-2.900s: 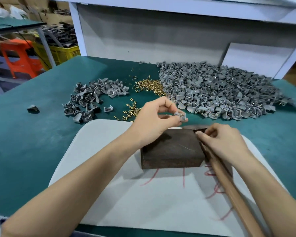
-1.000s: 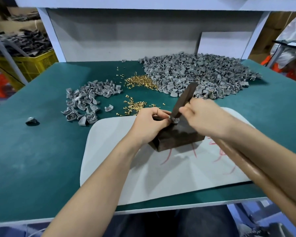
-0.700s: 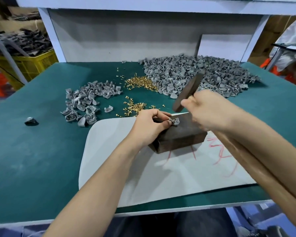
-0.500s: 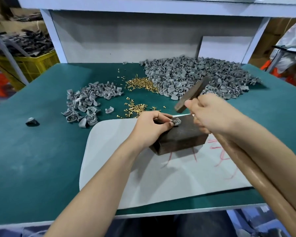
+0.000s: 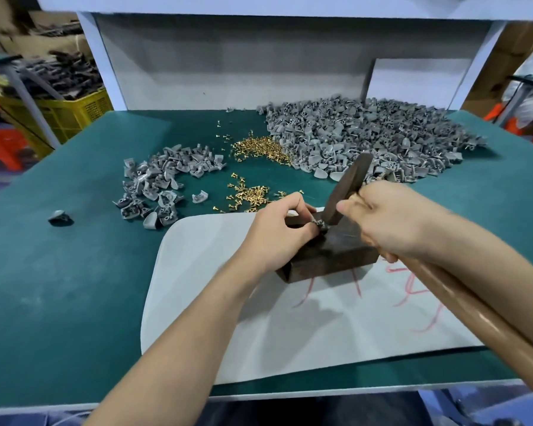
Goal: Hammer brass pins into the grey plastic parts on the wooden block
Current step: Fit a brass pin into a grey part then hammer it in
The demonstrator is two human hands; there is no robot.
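A dark wooden block (image 5: 336,256) lies on a white mat (image 5: 305,327). My left hand (image 5: 279,233) pinches a small grey plastic part (image 5: 320,225) against the block's top. My right hand (image 5: 391,219) grips a hammer close to its head. The dark hammer head (image 5: 346,189) is down, its lower end touching the grey part. The tan wooden handle (image 5: 474,312) runs back under my right forearm. Any pin in the part is hidden by the hammer head.
A big heap of grey parts (image 5: 366,139) fills the back right of the green table (image 5: 59,272). A smaller heap (image 5: 163,182) lies at left, one stray part (image 5: 59,216) further left. Brass pins lie in two patches (image 5: 262,149) (image 5: 250,198). A white shelf frame stands behind.
The hammer head was lifted above the block half a second ago. It has now come down onto the grey part. My left hand has stayed on the part.
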